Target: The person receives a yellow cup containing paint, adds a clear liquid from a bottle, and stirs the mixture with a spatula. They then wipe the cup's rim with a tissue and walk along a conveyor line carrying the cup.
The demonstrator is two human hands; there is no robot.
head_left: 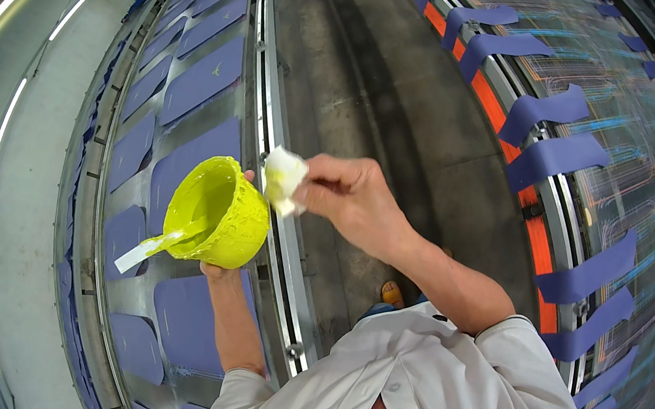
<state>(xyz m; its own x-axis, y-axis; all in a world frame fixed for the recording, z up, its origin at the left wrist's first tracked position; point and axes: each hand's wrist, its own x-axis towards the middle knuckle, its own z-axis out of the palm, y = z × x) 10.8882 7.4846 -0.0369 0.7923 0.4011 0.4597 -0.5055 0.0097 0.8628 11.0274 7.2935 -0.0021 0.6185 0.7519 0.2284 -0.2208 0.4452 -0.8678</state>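
A bright yellow-green tub (241,230), its outside caked with the same colour, is tilted so that its mouth faces left. My left hand (216,271) holds it from behind and below; most of its fingers are hidden by the tub. A spatula (140,254) with a white handle end leans out over the tub's rim, its other end coated in yellow-green paste. Just right of the tub, my right hand (353,200) pinches a crumpled white wipe (284,179) with yellow stains on it. The wipe is close to the tub's upper right side; whether they touch, I cannot tell.
On my left runs a long table with rows of purple fabric pieces (208,83) and a metal rail (275,133) along its edge. A dark aisle floor (406,132) lies between it and a second table, with an orange-red edge (539,249) and overhanging purple pieces (556,158).
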